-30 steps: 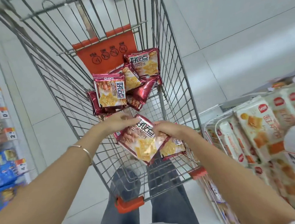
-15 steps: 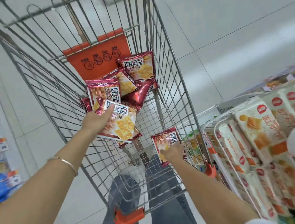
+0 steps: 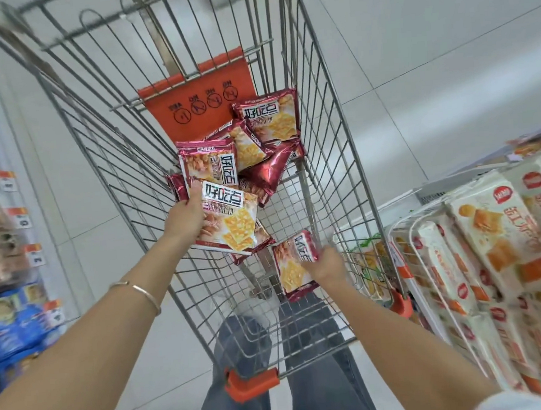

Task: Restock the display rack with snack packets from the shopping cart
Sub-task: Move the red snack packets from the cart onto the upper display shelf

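- Left hand (image 3: 184, 216) is inside the shopping cart (image 3: 333, 154). My fingers (image 3: 196, 194) are curled round the left edge of a red snack packet (image 3: 228, 218), thumb across its face. The packet is lifted and tilted.
- A second packet edge (image 3: 259, 239) shows just under it; I cannot tell whether I hold that one too.
- Right hand (image 3: 327, 263) is lower, near the cart's right wall, and pinches another red packet (image 3: 295, 267) by its right edge. The packet hangs slanted above the wire floor.
- The remaining stock is a loose pile of packets (image 3: 266, 124) at the far end, against the orange flap (image 3: 199, 94).
- The display rack (image 3: 407, 236) stands just right of the cart, white wire, already carrying pale cracker packs (image 3: 485, 233).
- Risk: both grips are on edges of glossy film, so a quick swing toward the rack could let a packet slide out.
- Risk: the under-packet may drop back into the cart if it is only resting there.
- Risk: lifting the right packet over the cart wall could snag a corner on the wire.
- Risk: the rack looks crowded, and pushing more in may dislodge the pale packs or crush the crackers.
- Surface: open wire mesh, nothing lies flat, and my legs show through it.
- Room: a shop aisle with a pale tiled floor (image 3: 413, 64) and blurred stocked shelves with price tags (image 3: 0, 242) at left.
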Tool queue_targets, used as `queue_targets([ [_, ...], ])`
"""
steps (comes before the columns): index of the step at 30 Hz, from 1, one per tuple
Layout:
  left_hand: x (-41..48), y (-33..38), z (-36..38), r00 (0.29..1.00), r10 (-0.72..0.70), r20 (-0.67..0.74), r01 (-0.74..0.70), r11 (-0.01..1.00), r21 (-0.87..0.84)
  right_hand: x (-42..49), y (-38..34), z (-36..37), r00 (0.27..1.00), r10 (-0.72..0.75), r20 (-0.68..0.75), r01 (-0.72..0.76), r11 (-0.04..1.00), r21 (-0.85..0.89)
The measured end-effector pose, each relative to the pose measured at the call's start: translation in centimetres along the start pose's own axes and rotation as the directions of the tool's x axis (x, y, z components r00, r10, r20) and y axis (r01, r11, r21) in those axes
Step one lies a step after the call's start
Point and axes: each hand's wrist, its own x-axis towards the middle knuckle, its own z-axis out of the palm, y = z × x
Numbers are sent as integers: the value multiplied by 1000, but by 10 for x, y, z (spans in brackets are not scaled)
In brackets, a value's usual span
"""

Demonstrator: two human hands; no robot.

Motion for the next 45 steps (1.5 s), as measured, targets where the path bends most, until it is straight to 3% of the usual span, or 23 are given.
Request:
queue_targets([
  [4,-21,15,-18,1000,22,9,-23,995,95,-43,-39,-67,956,-289,-53,293,951,100],
  [8,-44,35,-39,999,47,13,-48,989,141,-84,-85,-144,898,-436,52,401,862,310],
  [11,-60,50,-51,989,132,62,-141,976,165,-104,-122,-188,851,-499,162,384,803,456],
  [13,-72,60,-56,964,160,211,-184,978,101,-114,-143,-197,817,-527,232,356,779,517],
  [15,-79,65,-62,925,139,352,-134,990,-37,-124,-158,-195,811,-544,215,354,749,560],
  [17,-85,70,-71,909,105,404,-43,986,-160,-131,-168,-189,844,-512,160,297,695,654],
  [20,-107,80,-84,894,153,421,-13,948,-318,-153,-174,-183,853,-457,253,78,590,804],
  [23,-137,94,-94,834,224,504,-65,947,-314,-177,-170,-181,836,-458,302,34,592,805],
  [26,-172,108,-102,761,280,585,-213,960,-182,-206,-160,-193,847,-484,221,127,586,800],
  [29,-211,119,-102,736,364,570,-365,923,-118,-252,-148,-216,850,-514,114,237,568,788],
  [36,-326,155,-78,571,578,583,-565,792,-231,-368,-80,-294,852,-491,-181,434,471,768],
  [41,-437,201,-41,398,683,613,-697,659,-282,-452,7,-354,789,-416,-451,601,374,706],
  [45,-543,225,4,179,723,667,-790,510,-340,-526,94,-397,705,-284,-649,705,379,600],
])
